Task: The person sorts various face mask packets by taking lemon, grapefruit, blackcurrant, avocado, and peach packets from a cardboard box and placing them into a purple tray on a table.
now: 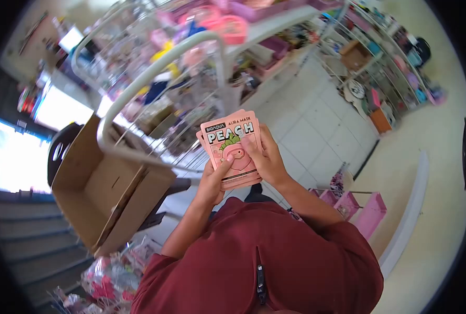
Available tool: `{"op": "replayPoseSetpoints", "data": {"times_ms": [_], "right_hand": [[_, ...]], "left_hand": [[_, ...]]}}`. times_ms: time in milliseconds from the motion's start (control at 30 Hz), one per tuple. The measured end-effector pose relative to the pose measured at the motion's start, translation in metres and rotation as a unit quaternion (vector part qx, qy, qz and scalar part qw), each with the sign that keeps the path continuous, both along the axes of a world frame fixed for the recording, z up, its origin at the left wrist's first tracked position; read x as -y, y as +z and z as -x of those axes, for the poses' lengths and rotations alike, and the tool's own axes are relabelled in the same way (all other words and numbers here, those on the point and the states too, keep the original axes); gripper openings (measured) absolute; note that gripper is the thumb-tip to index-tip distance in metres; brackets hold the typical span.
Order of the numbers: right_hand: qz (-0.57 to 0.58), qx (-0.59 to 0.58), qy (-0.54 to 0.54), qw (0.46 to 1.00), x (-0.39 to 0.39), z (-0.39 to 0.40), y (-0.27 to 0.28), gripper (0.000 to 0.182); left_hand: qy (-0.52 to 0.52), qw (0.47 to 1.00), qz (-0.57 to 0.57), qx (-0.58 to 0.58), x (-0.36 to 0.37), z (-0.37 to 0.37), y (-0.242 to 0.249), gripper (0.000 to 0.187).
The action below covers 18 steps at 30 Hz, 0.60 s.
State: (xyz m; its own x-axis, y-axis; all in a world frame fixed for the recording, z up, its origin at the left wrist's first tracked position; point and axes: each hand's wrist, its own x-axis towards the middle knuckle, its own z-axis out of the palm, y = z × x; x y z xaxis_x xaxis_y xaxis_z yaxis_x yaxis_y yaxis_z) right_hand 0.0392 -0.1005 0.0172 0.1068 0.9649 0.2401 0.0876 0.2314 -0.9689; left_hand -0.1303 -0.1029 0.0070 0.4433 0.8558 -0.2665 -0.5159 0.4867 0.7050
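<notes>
A small stack of pink face mask packets (236,157) is held up in front of my chest. The top one reads "PEACH" and "AURA MASK" and carries a cartoon peach. My left hand (214,180) grips the stack from its lower left side, thumb across the front. On the right edge, my right hand (264,157) is closed round the packets, with its thumb pressed on the front near the lettering. The packets are slightly fanned, so edges of those behind show at the top and left. Fingers behind the stack are hidden.
An open cardboard box (107,183) rests at the left, beside a white metal rack (159,68) full of bagged goods. Wire shelves (369,63) with assorted items stand at the upper right. Pink baskets (369,212) sit low at the right, near the tiled floor (316,125).
</notes>
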Motion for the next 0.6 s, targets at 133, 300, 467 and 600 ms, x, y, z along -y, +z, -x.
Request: {"op": "replayPoseSetpoints", "data": {"times_ms": [133,300,467,600], "right_hand": [[0.023,-0.068,-0.046,0.996,-0.004,-0.090,0.007,0.031],[0.022,-0.073,-0.072,0.994,-0.036,-0.160,0.011,0.041],[0.037,-0.092,-0.042,0.994,-0.091,-0.191,-0.005,0.038],[0.074,-0.111,-0.014,0.991,-0.144,-0.213,-0.009,0.046]], "left_hand": [[-0.071,0.997,-0.014,0.010,-0.027,-0.099,-0.007,0.041],[-0.084,0.995,-0.045,0.003,-0.068,-0.176,-0.002,0.042],[-0.078,0.996,-0.039,-0.003,-0.117,-0.201,-0.016,0.044],[-0.078,0.995,-0.065,-0.011,-0.165,-0.211,-0.034,0.042]]}}
